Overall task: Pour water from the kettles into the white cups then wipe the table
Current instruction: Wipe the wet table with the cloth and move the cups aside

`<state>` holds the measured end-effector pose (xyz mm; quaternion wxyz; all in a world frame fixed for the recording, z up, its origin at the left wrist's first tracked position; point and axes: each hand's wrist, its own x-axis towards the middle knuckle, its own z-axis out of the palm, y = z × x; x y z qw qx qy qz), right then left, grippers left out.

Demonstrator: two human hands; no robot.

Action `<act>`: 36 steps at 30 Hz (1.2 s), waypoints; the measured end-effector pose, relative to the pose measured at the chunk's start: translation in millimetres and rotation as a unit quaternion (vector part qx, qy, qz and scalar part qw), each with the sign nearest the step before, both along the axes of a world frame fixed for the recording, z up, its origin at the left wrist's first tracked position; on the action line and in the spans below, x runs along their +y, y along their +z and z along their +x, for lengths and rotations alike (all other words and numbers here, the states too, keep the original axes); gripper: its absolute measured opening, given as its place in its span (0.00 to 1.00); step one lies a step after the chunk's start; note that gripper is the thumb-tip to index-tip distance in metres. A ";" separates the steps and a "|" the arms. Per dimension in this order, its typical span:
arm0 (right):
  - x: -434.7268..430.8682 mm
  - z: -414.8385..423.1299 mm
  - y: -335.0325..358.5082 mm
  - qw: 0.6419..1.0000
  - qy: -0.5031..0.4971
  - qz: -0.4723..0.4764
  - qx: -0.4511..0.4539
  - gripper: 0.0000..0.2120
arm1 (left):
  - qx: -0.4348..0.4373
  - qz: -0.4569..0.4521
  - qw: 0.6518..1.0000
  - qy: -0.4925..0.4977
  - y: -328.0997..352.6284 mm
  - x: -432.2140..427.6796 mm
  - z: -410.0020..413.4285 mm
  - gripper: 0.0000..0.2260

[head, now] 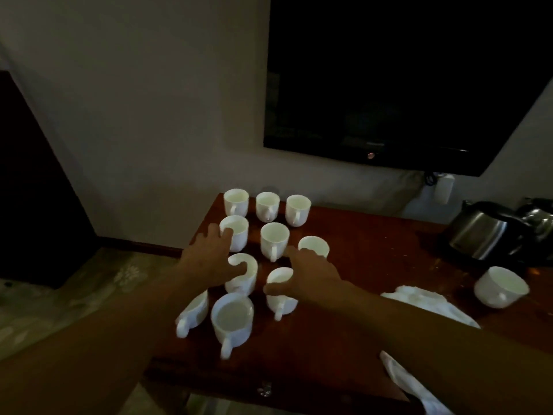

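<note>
Over white ceramic cups [274, 239] on reddish wooden tabletop [374, 250], left hand [209, 256] and right hand [314, 272] reached, fingers spread, holding nothing. Some cups looked filled; steel kettles [484, 232] sat far right, white cloth [425, 304] nearby, wiping likely left.

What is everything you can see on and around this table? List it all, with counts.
cups: eleven, white; ten clustered on the table's left, a lone cup at the right
kettles: two, steel and dark, far right of the table
cloth: white, two patches either side of the right arm, possibly one piece
table: one, reddish-brown wood
television: one, black, on the wall
wall fitting: one, white, under the television
left hand: spread over the cluster's left cups
right hand: spread over its right cups
</note>
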<state>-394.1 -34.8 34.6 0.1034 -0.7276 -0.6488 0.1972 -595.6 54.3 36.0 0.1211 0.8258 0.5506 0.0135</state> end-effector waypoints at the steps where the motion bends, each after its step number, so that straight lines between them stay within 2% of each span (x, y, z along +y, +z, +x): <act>1: -5.1 15.0 5.5 1.000 -0.016 -0.006 -0.002 0.39 | -0.004 0.007 1.000 -0.007 3.5 -0.3 13.6 0.36; 4: -18.6 66.3 19.4 0.997 -0.076 -0.005 -0.017 0.44 | -0.018 0.024 0.999 -0.031 13.5 -2.4 63.4 0.33; 7: -35.7 123.4 32.1 0.991 -0.127 -0.011 -0.041 0.46 | 0.007 0.031 0.998 -0.061 20.1 -6.0 126.8 0.39; 9: -49.6 164.2 37.2 0.986 -0.162 -0.015 -0.042 0.46 | 0.008 0.046 0.995 -0.094 21.4 -10.8 175.8 0.38; 17: -102.5 319.6 32.2 0.963 -0.263 -0.019 -0.050 0.39 | 0.065 0.043 0.976 -0.204 19.8 -34.5 368.6 0.40; 24: -129.7 438.8 -1.1 0.939 -0.338 -0.044 -0.042 0.39 | 0.096 0.031 0.957 -0.271 -13.6 -32.3 499.6 0.40; 31: -123.5 505.6 -35.5 0.937 -0.341 -0.063 -0.039 0.48 | 0.137 -0.007 0.943 -0.303 -47.3 -22.7 575.1 0.40; 36: -101.6 507.2 -57.7 0.943 -0.324 -0.080 -0.014 0.46 | 0.162 -0.015 0.943 -0.292 -57.5 -12.3 581.3 0.39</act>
